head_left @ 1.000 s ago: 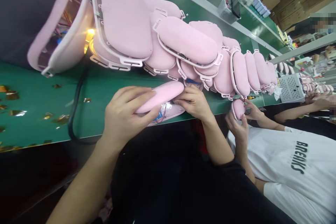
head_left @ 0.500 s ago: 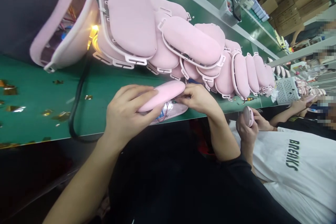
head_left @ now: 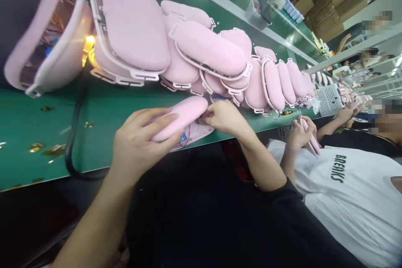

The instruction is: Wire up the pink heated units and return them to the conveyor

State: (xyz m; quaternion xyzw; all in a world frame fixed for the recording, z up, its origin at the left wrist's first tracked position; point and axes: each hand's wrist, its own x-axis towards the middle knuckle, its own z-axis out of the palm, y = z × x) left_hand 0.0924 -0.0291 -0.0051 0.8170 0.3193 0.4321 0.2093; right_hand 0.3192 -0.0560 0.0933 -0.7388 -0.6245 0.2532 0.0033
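Left hand [head_left: 138,144] curls around the pink padded cover [head_left: 179,117] at the near edge of the green bench [head_left: 103,109]; right hand [head_left: 221,116] pinches its far end. Cover looks soft and light; the white base [head_left: 196,134] beneath shows thin wires, likely fragile. Best held by the rim.

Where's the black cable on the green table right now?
In the head view, the black cable runs down the green table at left, between the gold scraps and the left hand.
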